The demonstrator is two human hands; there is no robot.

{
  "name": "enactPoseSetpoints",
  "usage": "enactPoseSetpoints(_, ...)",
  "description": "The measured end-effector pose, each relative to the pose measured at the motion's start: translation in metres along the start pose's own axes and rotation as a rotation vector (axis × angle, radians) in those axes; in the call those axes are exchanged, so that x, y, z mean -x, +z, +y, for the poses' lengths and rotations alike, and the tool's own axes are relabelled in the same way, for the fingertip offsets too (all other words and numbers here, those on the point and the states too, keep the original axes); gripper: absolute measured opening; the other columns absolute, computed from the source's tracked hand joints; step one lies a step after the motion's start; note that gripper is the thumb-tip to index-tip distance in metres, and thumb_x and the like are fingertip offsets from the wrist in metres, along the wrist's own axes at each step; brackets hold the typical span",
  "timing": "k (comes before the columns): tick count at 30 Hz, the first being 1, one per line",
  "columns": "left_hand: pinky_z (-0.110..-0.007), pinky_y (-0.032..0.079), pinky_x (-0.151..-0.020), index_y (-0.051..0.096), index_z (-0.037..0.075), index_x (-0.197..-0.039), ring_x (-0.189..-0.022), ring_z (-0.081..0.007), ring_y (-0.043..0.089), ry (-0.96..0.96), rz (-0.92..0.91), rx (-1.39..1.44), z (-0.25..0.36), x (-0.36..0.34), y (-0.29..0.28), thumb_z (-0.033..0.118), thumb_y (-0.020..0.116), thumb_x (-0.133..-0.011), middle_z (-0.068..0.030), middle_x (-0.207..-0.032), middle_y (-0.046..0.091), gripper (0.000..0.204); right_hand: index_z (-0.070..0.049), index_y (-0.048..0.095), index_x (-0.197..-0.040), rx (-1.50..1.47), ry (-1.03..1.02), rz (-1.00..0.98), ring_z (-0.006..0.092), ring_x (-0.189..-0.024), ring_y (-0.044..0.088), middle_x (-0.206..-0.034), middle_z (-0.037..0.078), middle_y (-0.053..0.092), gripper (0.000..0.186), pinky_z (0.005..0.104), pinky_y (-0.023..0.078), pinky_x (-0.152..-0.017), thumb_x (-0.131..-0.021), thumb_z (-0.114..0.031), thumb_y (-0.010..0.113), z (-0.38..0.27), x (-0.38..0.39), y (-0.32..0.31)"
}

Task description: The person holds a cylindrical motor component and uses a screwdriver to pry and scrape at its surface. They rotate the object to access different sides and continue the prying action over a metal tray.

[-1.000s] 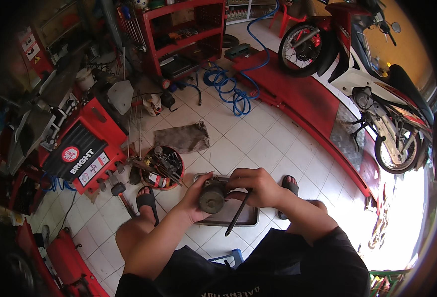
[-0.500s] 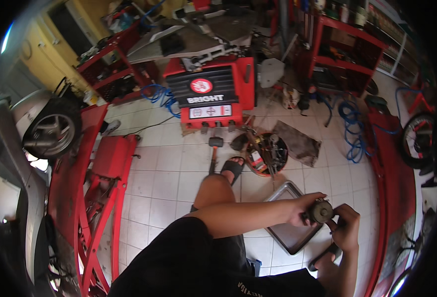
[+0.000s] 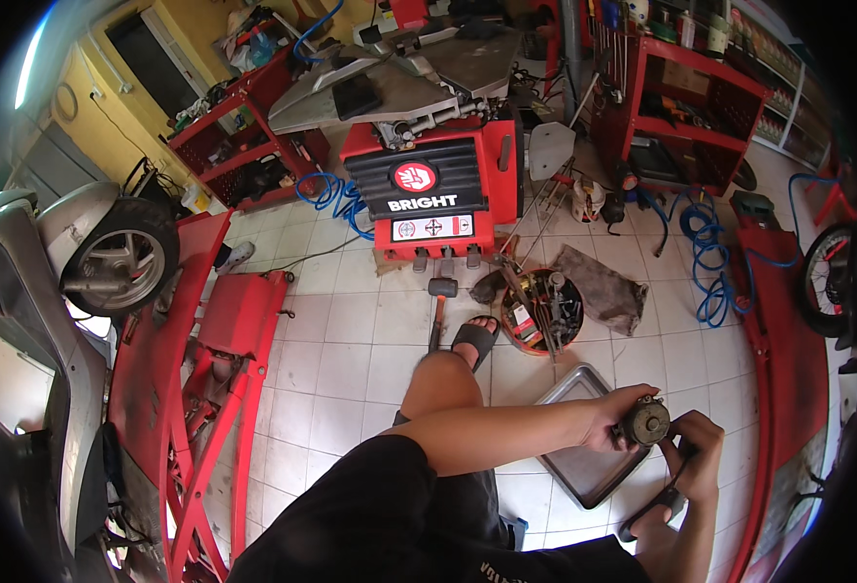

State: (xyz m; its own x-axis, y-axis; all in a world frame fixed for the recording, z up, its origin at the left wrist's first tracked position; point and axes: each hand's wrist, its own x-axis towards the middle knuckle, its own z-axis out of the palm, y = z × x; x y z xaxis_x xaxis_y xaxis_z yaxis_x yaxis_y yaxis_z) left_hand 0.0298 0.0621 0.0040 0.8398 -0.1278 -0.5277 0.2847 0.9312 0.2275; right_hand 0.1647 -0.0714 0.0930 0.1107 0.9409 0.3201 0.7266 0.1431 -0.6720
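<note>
In the head view, since a second ago the view has swung to the left, so the hands now sit in its right half; since half a second ago the whole scene has slid slightly rightward and down, while the part has stayed between the hands, its round end facing up. The left hand grips the part from its left side, with the forearm reaching across above the knee. The right hand is bent, its fingers curled in at the part's right side; a dark strip shows beneath them, too small to tell whether it is a tool, so I cannot tell if that hand is gripping anything. Below the hands, and out to their left, a shallow metal tray lies on the tiled floor. Ahead of the hands and to the left stands a round tub filled with tools, and just beside it, on the side nearer the hands, lies a dark cloth. Farther left of the hands is a mallet, with a red and black machine beyond it. A coiled blue hose lies ahead and to the right of the hands; a red ramp runs along their right, and a red lift stands well apart to their left.
</note>
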Motion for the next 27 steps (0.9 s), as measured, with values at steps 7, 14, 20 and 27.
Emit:
enactPoseSetpoints(7,-0.019,0.032,-0.033,0.063,0.01,-0.091,-0.049,-0.0153,0.056,-0.056,0.007,-0.048,-0.006,0.006,-0.002,0.064,0.052,-0.093,-0.0062,-0.072,0.064,0.055,-0.001,0.07,-0.08,0.004,0.143,-0.114,0.0178,-0.053,0.056,-0.074,0.008,0.064,0.028,0.0309,0.042,-0.049,-0.057,0.013,0.078,-0.001,0.001,-0.001)
enactPoseSetpoints(14,-0.019,0.032,-0.034,0.066,0.01,-0.098,-0.047,-0.014,0.054,-0.06,0.002,-0.048,-0.006,0.006,-0.005,0.065,0.053,-0.093,-0.0056,-0.075,0.065,0.057,-0.001,0.073,-0.083,0.014,0.107,-0.157,0.0201,-0.054,0.058,-0.071,0.009,0.065,0.027,0.0315,0.043,-0.05,-0.058,0.008,0.082,0.0,0.005,-0.004)
enactPoseSetpoints(20,-0.02,0.033,-0.033,0.065,0.01,-0.102,-0.048,-0.0127,0.057,-0.03,0.032,-0.098,-0.011,0.002,-0.003,0.065,0.052,-0.094,-0.0058,-0.077,0.068,0.058,-0.001,0.073,-0.078,-0.012,0.187,-0.188,0.0202,-0.055,0.059,-0.07,0.009,0.065,0.024,0.0305,0.045,-0.051,-0.057,0.008,0.08,0.004,0.005,-0.006)
enactPoseSetpoints(27,-0.021,0.034,-0.032,0.062,0.012,-0.094,-0.046,-0.0119,0.057,-0.028,0.011,-0.108,-0.009,0.011,-0.004,0.063,0.052,-0.094,-0.0026,-0.073,0.064,0.052,-0.001,0.071,-0.074,0.003,0.155,-0.165,0.0213,-0.056,0.06,-0.067,0.009,0.064,0.021,0.0317,0.044,-0.051,-0.055,0.006,0.078,0.003,0.009,-0.002)
